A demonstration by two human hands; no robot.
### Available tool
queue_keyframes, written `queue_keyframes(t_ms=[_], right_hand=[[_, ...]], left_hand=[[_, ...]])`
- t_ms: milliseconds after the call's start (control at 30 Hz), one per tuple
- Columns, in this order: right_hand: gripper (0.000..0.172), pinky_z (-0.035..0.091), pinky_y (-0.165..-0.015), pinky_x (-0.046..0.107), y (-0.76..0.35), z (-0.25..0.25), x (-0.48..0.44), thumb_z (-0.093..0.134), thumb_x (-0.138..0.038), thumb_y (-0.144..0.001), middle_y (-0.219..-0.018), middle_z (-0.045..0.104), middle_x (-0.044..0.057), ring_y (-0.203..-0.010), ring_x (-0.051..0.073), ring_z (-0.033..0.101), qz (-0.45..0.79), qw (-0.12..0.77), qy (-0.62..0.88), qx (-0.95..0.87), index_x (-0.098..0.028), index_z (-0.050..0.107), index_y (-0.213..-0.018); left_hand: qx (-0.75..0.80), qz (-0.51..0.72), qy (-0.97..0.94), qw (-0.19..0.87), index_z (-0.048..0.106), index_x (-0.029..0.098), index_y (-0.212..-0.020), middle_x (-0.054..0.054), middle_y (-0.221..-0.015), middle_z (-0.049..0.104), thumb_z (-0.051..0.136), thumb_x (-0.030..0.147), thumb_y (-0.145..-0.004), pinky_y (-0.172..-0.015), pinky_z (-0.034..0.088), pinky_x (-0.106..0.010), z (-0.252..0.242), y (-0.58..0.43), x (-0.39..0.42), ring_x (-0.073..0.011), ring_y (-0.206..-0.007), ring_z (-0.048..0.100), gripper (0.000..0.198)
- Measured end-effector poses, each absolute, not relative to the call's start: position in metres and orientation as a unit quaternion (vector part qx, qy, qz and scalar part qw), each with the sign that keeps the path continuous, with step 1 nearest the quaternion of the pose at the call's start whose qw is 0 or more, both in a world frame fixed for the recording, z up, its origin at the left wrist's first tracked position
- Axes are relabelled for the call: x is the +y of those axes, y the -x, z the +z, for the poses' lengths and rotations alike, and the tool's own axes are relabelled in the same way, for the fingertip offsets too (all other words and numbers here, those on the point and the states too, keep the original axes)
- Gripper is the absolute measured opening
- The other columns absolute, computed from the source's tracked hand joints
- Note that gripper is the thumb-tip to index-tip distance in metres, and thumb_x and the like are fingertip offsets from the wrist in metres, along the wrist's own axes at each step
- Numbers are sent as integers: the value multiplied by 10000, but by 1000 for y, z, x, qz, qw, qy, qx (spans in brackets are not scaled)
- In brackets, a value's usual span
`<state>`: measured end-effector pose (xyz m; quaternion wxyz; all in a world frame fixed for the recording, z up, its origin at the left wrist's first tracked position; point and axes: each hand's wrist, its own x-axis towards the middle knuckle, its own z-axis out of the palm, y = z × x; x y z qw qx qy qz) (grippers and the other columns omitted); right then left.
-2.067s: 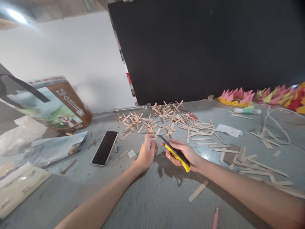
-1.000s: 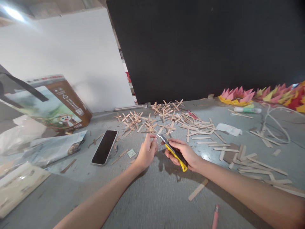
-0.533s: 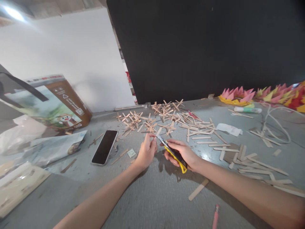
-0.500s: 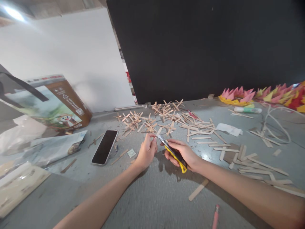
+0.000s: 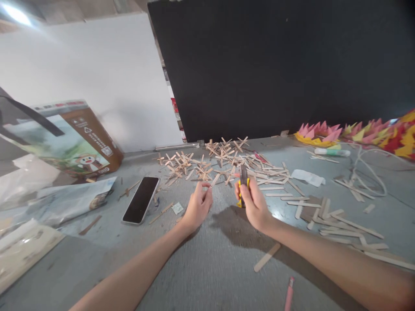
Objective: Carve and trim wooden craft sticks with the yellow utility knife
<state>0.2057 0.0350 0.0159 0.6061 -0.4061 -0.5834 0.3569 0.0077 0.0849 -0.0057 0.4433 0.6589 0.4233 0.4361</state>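
My right hand (image 5: 257, 207) is closed around a yellow and black utility knife (image 5: 243, 190), which points upward, away from me. To its left, my left hand (image 5: 197, 205) has its fingers curled together in a pinch; whatever is between the fingertips is too small to make out. Just beyond both hands lies a pile of small crossed wooden sticks (image 5: 181, 164). Loose flat sticks (image 5: 337, 224) are spread on the grey table to the right. A single stick (image 5: 267, 257) lies nearer to me, below my right hand.
A phone (image 5: 141, 201) and a brown printed bag (image 5: 94, 138) are on the left. A pink pencil (image 5: 289, 293) lies at the front. At the right are a glue stick (image 5: 332, 152), a white cable (image 5: 356, 164) and folded-paper pieces (image 5: 319, 134). A black panel (image 5: 275, 65) stands behind.
My right hand has moved slightly right, away from my left hand, and turned the knife from slanting toward my left fingertips to nearly upright. My left hand has barely moved.
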Motion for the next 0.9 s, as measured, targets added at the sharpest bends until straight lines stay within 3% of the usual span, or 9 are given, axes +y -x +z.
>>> queue_keyframes(t_ms=[167, 333, 467, 667, 900], right_hand=[[312, 446, -737, 361, -205, 8, 36, 465, -479, -1071, -772, 559, 20, -714, 237, 541, 332, 503, 465, -648, -279, 637, -1237], [297, 461, -867, 371, -207, 5, 41, 434, -490, -1082, -967, 671, 60, -914, 261, 622, 308, 553, 466, -619, -270, 626, -1033], [293, 438, -990, 405, -206, 8, 39, 431, -477, -1083, -1073, 672, 88, -1084, 284, 598, 243, 557, 472, -638, -258, 624, -1062], [185, 457, -742, 322, -205, 6, 39, 637, -414, -982, -847, 656, 15, -743, 203, 601, 280, 496, 517, -639, -243, 572, -958], [174, 483, -712, 304, -203, 9, 42, 692, -331, -905, -742, 660, -34, -688, 183, 652, 395, 455, 488, -631, -234, 547, -919]], left_hand=[[411, 420, -679, 440, 493, 214, -1060, 104, -543, 454, 481, 503, -1022, -504, 294, -206, 0, -7, 84, -99, -473, 392, 291], [397, 363, -717, 444, 564, 193, -957, 85, -530, 453, 550, 475, -996, -504, 268, -219, 5, -7, 80, -98, -474, 395, 285], [377, 328, -760, 416, 587, 184, -925, 84, -567, 410, 579, 407, -984, -552, 266, -228, 5, -6, 78, -96, -529, 355, 231], [363, 345, -749, 433, 602, 175, -920, 70, -608, 434, 594, 402, -978, -565, 272, -232, 8, -5, 78, -101, -559, 384, 235], [388, 401, -652, 514, 510, 198, -886, 74, -598, 507, 633, 538, -951, -530, 336, -220, 11, -4, 82, -92, -503, 440, 367]])
